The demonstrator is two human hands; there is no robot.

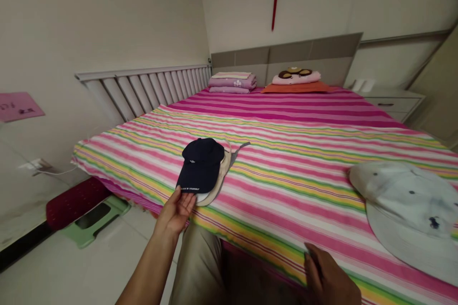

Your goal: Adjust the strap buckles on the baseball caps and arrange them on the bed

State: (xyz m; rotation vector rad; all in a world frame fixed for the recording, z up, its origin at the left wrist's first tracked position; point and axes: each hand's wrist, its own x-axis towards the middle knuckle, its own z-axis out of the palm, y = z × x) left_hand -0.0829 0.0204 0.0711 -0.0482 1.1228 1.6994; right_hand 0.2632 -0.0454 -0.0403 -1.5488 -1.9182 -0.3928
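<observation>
A navy baseball cap (202, 164) with white lettering along its brim lies on top of a beige cap (222, 174) on the striped bed sheet. A grey strap sticks out from behind this stack. My left hand (179, 209) grips the front of the navy brim, with the thumb near the edge and the fingers beneath. At the lower right, my right hand (331, 279) hovers by the bed's front edge, thumb and forefinger apart, holding nothing I can see. To its right, a pale grey cap (411, 209) with a small dark emblem rests on the sheet, partly cut off.
Folded purple bedding (232, 83) and a pink pillow (296, 78) sit by the headboard (286, 57). A white rail (143, 90) runs along the left side. A green stool (96, 221) stands on the floor at left, and a white nightstand (393, 102) at the back right.
</observation>
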